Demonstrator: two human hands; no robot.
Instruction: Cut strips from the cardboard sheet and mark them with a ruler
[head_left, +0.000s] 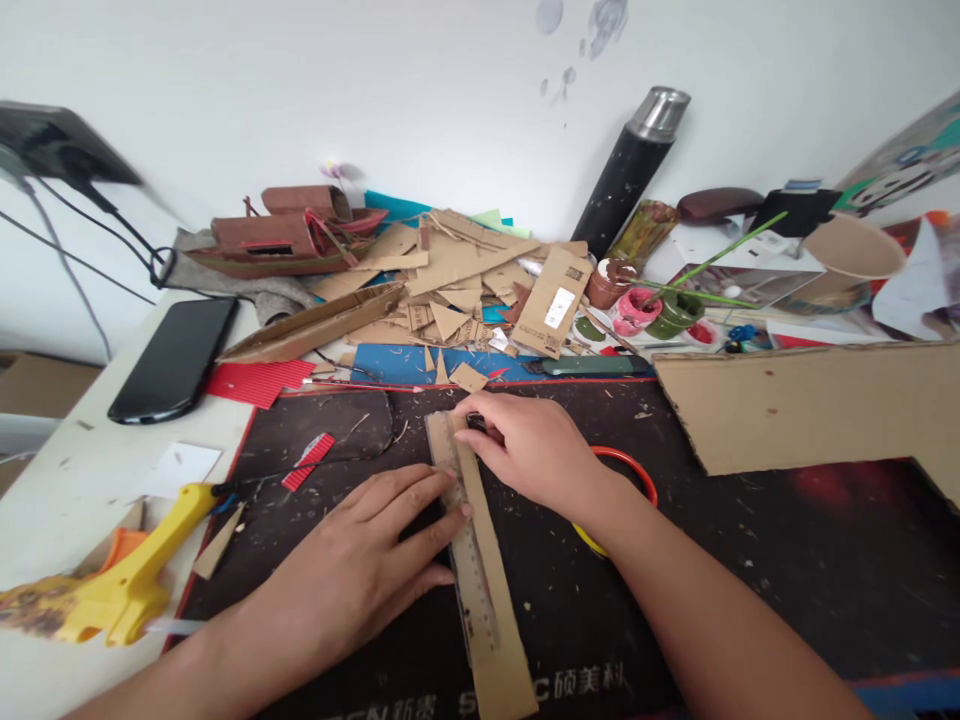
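A clear ruler (474,590) lies lengthwise along a narrow cardboard strip (504,665) on the dark mat. My left hand (352,555) comes from the left, its fingertips holding the ruler down at about mid-length and its thumb low at the strip's left side. At the far end of the strip is my right hand (536,450), with index finger and thumb closed near the ruler's tip. Whatever sits between those fingers, if anything, is hidden. Partly covered by my right forearm is an orange and yellow loop (637,468).
A yellow glue gun (131,590) lies at left, near a black phone (176,360). Cardboard scraps (457,270), a model boat (262,240), a utility knife (592,366), paint jars (637,310) and a thermos (630,170) line the back. Large cardboard (810,400) covers the right.
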